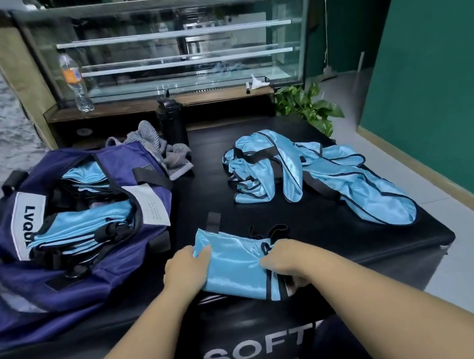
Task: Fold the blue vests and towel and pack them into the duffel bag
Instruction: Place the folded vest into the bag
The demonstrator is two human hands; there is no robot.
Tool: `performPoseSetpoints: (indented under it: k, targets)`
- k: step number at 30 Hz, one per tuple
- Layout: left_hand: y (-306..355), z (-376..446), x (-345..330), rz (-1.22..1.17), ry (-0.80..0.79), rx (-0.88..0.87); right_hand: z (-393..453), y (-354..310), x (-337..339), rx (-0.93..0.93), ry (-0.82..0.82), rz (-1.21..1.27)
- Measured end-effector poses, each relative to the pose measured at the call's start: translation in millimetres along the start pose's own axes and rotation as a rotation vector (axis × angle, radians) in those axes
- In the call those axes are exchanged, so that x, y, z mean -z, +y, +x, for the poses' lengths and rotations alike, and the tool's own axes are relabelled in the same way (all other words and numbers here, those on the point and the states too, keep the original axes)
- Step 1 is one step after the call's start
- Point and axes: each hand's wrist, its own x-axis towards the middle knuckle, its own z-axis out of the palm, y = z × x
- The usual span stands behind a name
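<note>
A folded light-blue vest (235,265) with black trim lies at the near edge of the black padded surface (358,241). My left hand (185,269) grips its left edge, and my right hand (286,266) grips its right end by the black straps. To the left, the navy duffel bag (97,270) stands open, with several folded blue vests (84,220) stacked inside. A loose pile of unfolded blue vests (312,169) sprawls at the far right. The grey striped towel (159,147) lies crumpled behind the bag.
A black bottle (172,124) stands behind the towel. Beyond it is a glass display case (176,45) with a clear plastic bottle (75,80) on its ledge. A green plant (307,106) and a green wall (442,77) are at the right.
</note>
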Motion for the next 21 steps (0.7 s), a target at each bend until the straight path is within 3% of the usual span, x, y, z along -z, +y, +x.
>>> performPoseSetpoints:
  k: [3,6,8,11,14,17,21]
  targets:
    - [2.4,-21.6,14.2,0.015,0.128,-0.12,-21.8,-15.9,13.8,0.141,0.179,-0.199]
    - [9.8,-32.9,38.8,0.038,0.134,-0.297,-46.6,-45.6,25.6,0.645,0.415,-0.314]
    - [18.8,-36.7,55.9,0.089,0.128,-0.413,-52.6,-68.4,29.8,0.878,0.408,-0.466]
    - [31.7,-42.2,77.2,0.093,0.118,-0.503,-49.9,-96.6,29.9,0.904,0.301,-0.696]
    - [30.7,-41.2,97.9,0.015,0.109,-0.525,-47.5,-113.7,30.5,0.882,0.331,-0.804]
    - [20.9,-36.6,116.7,-0.179,0.101,-0.518,-45.2,-124.3,31.8,0.868,0.26,-0.659]
    - [5.5,-31.0,132.8,-0.455,0.149,-0.395,-43.1,-135.9,40.0,0.859,0.127,-0.26]
